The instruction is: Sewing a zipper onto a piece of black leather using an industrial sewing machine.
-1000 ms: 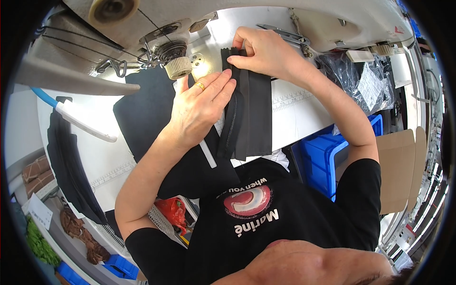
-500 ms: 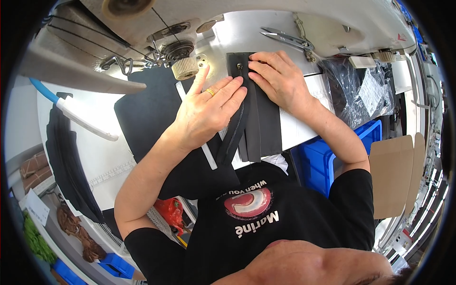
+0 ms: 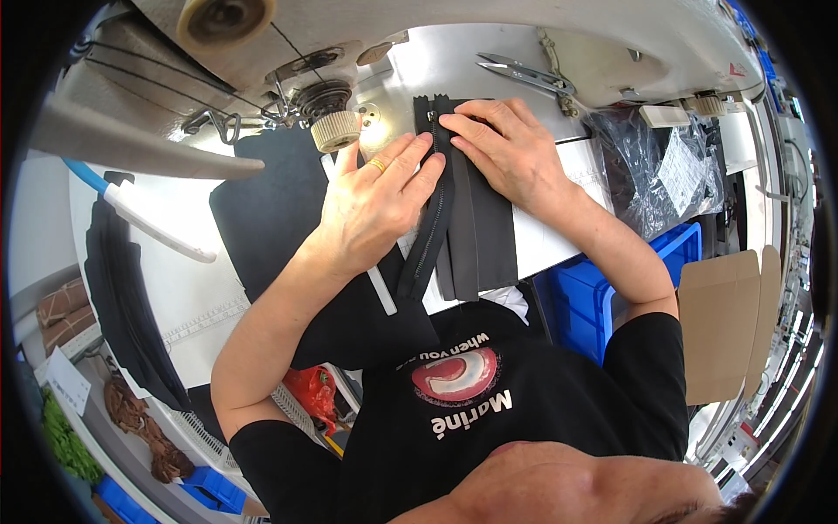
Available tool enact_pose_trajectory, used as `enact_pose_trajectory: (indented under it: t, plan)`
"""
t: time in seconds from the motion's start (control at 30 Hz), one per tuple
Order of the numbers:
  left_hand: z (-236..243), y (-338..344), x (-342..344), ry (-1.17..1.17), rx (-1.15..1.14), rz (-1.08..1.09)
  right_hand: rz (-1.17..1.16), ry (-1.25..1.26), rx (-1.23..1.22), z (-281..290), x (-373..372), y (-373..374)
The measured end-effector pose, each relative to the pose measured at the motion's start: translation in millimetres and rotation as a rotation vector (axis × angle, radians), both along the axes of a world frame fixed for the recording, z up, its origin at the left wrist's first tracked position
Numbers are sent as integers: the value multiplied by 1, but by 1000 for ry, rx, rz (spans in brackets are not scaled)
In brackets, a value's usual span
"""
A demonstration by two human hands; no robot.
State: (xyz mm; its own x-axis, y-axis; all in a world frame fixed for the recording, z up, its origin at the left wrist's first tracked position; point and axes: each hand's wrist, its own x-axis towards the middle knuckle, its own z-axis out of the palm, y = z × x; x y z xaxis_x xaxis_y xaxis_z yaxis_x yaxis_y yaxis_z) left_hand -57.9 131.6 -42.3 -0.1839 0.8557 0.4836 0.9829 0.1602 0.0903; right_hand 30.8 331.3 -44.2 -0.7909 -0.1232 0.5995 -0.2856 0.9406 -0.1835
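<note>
- One black zipper with metal teeth, lying on the tabletop in front of me, right of the sewing machine's ribbed cream knob; its upper end is near the lit metal plate, its lower end slants left toward my shirt.
- One zipper slider, near the upper end, just beyond my left fingertips.
- My left hand, gold-coloured ring on one finger: fingers extended and unclenched, lying flat, two tips on the zipper.
- My right hand: fingers nearly straight, tips at the zipper's right edge, just beside the slider; I cannot tell whether they pinch the cloth or only rest on it.
- One long black fabric strip, beside the zipper, on a wider black fabric panel that reaches under my right hand.
- One large black fabric piece, left of and below my left forearm.
- One narrow white strip, showing past my left palm.
- One pair of metal thread snips, beyond my right hand.
- One clear plastic bag with dark contents, right of my right hand.
- One stack of black strips, at the far left.
- One blue plastic bin, beside my right forearm.
</note>
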Motion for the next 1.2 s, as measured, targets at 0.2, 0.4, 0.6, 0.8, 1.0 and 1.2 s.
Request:
enact_pose_trajectory:
  t: [0.2, 0.4, 0.6, 0.8, 1.0, 1.2]
  plan:
    - [-2, 0, -5, -135, 6, -29, -11, -76, -5, 1, 5, -1]
    - [-3, 1, -12, -159, 0, -4, 93, 52, -86, 4, 1, 8]
    - [-3, 4, -26, -120, 19, -31, 512, -167, 53, 49, 76, -76]
    - [-7, 1, -26, -148, 51, -27, 410, -354, 101, 29, 80, -88]
    - [-7, 1, -26, -161, 11, 9, 426, -292, 131, 32, 86, -81]
    - [-8, 3, -24, -151, 7, 18, 519, -307, 88, 33, 74, -69]
